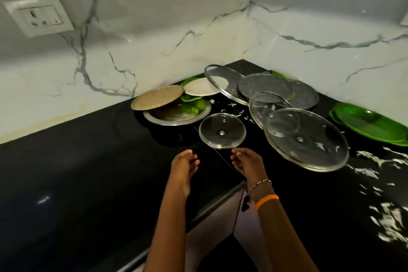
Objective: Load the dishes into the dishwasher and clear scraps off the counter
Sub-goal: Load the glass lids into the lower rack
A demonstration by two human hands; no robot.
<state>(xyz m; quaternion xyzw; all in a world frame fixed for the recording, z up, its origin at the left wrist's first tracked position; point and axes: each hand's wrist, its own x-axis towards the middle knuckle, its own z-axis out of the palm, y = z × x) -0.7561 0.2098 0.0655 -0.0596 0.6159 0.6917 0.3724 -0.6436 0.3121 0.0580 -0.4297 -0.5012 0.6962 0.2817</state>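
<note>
- Both hands, left and right, hover just short of the small lid with loosely curled grips holding nothing; bare glass could slip.
- Beside that lid the big lid leans on another; a nudge could slide it.
- Scraps beyond it could scatter off the tabletop.

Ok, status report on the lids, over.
Left hand and right hand both empty, fingers loosely curled. Small glass lid just ahead, untouched. White scraps litter the counter at right.
</note>
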